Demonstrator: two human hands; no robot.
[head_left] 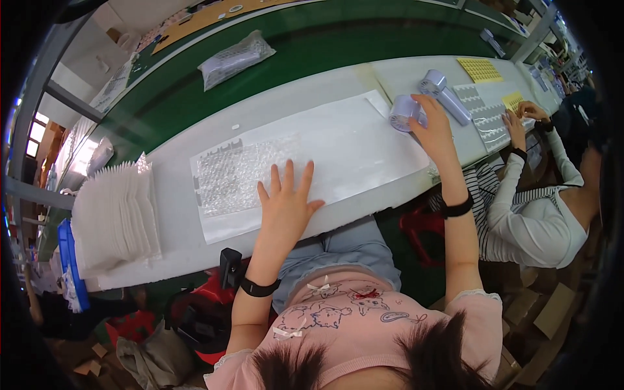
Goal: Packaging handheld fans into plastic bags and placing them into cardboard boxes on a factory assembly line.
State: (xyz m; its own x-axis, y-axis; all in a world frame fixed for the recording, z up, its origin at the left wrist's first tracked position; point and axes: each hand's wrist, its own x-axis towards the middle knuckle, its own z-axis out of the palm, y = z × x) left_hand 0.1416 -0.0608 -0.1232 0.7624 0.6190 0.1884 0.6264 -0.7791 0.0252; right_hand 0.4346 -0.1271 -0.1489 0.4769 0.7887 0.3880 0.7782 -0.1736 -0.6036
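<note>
Figure: seated person at a long white counter (175, 227), head view. Beyond the counter runs a green conveyor belt (312, 58) bearing a clear plastic packet (234, 58). A white sheet (364, 146) covers the middle of the counter; at its left end stands a fanned stack of white bags (114, 218).

A bubble-wrap bag (237, 175) lies flat on the sheet. The left hand (285, 205) rests palm down on its right edge, fingers (290, 179) spread and straight, gripping nothing.

The right hand (434, 133) reaches to the right end of the sheet, its fingers curled around a small pale-lilac handheld fan (404, 112), round head facing the camera. How tightly they close is hidden behind the hand. A second fan of the same kind (442, 91) lies just beyond, near a co-worker's hands and sheets of stickers (484, 117).

Judgement: the step appears to be taking up the fan while the bag is held still. It is done well by keeping the left palm flat so the bag does not slide, and by gripping the fan by its body rather than its grille. Fan and bag lie well apart, the bare sheet between them.
</note>
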